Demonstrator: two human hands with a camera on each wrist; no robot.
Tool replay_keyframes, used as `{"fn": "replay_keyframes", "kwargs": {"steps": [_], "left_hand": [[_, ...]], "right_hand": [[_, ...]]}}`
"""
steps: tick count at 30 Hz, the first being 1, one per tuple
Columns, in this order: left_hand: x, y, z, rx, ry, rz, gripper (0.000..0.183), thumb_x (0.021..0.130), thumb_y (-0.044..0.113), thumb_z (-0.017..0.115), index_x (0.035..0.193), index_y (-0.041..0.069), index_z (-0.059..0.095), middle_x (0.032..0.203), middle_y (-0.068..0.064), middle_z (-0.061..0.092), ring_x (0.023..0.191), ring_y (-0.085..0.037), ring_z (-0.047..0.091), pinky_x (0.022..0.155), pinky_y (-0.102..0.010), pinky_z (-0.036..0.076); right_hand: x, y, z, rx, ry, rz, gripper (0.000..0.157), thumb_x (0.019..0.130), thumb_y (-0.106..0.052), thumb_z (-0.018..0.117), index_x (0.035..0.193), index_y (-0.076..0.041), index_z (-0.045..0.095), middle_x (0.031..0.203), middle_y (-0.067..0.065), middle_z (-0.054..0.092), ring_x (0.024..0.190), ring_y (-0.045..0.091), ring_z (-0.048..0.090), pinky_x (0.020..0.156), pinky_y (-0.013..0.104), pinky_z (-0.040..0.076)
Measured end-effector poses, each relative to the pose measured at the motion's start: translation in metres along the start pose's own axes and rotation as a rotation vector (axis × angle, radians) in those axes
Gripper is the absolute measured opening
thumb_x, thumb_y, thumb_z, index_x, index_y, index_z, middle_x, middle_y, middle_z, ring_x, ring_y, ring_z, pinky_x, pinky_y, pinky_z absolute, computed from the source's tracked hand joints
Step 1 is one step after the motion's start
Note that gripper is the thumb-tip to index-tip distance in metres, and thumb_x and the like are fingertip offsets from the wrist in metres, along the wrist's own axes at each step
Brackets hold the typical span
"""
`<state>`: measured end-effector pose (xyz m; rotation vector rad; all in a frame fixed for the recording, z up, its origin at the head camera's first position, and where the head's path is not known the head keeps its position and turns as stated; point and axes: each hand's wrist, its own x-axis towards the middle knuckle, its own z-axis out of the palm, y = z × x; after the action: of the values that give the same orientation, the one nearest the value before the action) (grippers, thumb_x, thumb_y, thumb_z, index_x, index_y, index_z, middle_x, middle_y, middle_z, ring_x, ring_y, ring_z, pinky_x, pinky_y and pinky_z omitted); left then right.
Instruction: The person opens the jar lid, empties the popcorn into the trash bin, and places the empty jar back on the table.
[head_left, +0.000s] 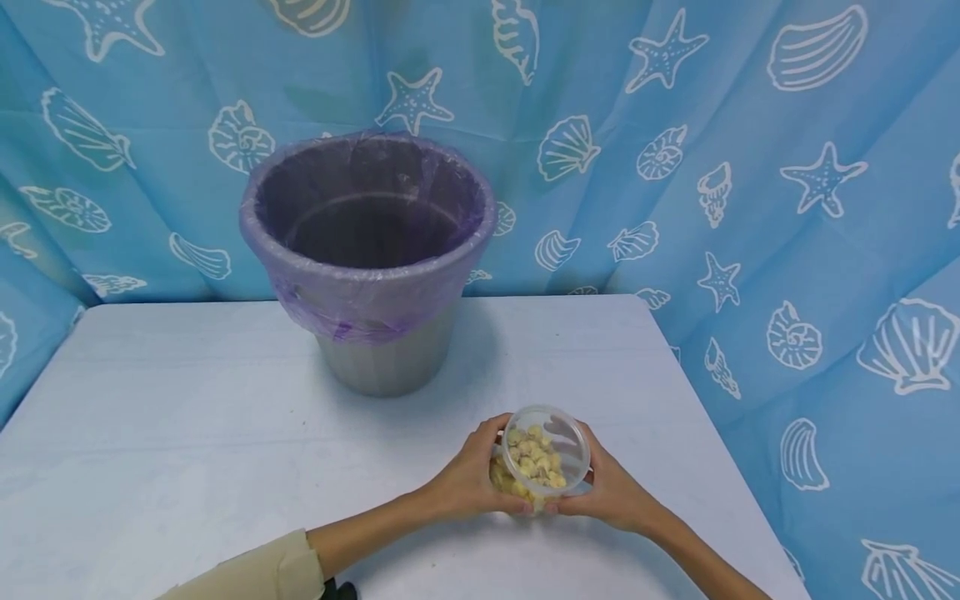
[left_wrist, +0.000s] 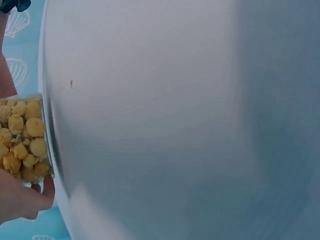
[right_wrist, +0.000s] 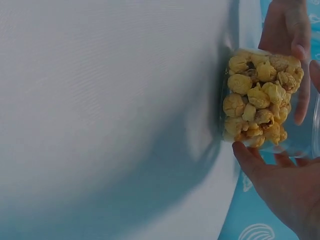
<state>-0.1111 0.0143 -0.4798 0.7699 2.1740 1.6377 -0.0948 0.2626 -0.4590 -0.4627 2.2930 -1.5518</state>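
A clear plastic tub (head_left: 567, 435) of yellow popcorn (head_left: 534, 457) is between both hands near the front of the table, its round mouth facing up with no lid on it. My left hand (head_left: 477, 471) grips its left side, the fingers behind and the thumb in front. From the opposite side my right hand (head_left: 611, 486) holds it, also with the thumb at the front. In the right wrist view the popcorn (right_wrist: 260, 95) fills the lower part of the tub. The tub's base is at or just above the tabletop; I cannot tell whether they touch.
A grey bin (head_left: 386, 358) lined with a purple plastic bag (head_left: 360, 304) stands at the back of the white table (head_left: 187, 433), left of the tub. A blue curtain (head_left: 600, 75) with shell and starfish prints hangs behind and to the right.
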Motion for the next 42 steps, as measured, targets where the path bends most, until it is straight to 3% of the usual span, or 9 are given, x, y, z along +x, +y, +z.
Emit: {"fn": "replay_keyframes", "kwargs": {"steps": [14,21,30,34,42], "left_hand": [[-0.008,0.023,-0.018,-0.024,0.013,0.041,0.109,0.072,0.028,0.091,0.156,0.016,0.022,0.141,0.0,0.036,0.121,-0.018,0.041,0.097,-0.035,0.044],[-0.005,0.031,-0.029,-0.062,0.005,0.101,0.111,0.072,0.024,0.092,0.156,0.019,0.019,0.139,0.005,0.041,0.118,-0.014,0.046,0.097,-0.033,0.044],[-0.007,0.048,-0.042,-0.118,0.004,0.123,0.118,0.07,0.016,0.093,0.158,0.02,0.014,0.145,0.002,0.039,0.126,-0.014,0.046,0.106,-0.036,0.041],[-0.01,0.054,-0.047,-0.129,0.03,0.118,0.121,0.067,0.014,0.094,0.158,0.019,0.015,0.144,-0.001,0.042,0.126,-0.015,0.047,0.107,-0.037,0.04],[-0.018,0.06,-0.056,-0.146,0.108,0.122,0.121,0.066,0.013,0.093,0.158,0.02,0.014,0.144,-0.002,0.043,0.125,-0.017,0.048,0.106,-0.039,0.041]], "right_hand": [[0.002,-0.039,-0.001,-0.062,0.024,-0.064,0.096,0.077,-0.015,0.087,0.153,-0.012,0.029,0.14,0.015,0.047,0.125,0.039,0.049,0.097,0.06,0.046],[0.008,-0.057,-0.006,-0.051,0.012,-0.104,0.096,0.078,-0.011,0.086,0.154,-0.011,0.027,0.143,0.016,0.046,0.122,0.038,0.051,0.095,0.055,0.049],[0.013,-0.083,-0.008,-0.092,-0.023,-0.159,0.098,0.079,-0.012,0.085,0.157,-0.016,0.026,0.148,0.017,0.042,0.123,0.038,0.052,0.094,0.06,0.046],[0.018,-0.094,-0.007,-0.106,-0.045,-0.189,0.097,0.079,-0.013,0.085,0.156,-0.019,0.027,0.148,0.013,0.043,0.123,0.035,0.053,0.095,0.057,0.048],[0.026,-0.111,0.0,-0.114,-0.029,-0.229,0.094,0.078,-0.013,0.086,0.153,-0.016,0.028,0.149,0.011,0.04,0.128,0.034,0.048,0.098,0.066,0.04]]}}
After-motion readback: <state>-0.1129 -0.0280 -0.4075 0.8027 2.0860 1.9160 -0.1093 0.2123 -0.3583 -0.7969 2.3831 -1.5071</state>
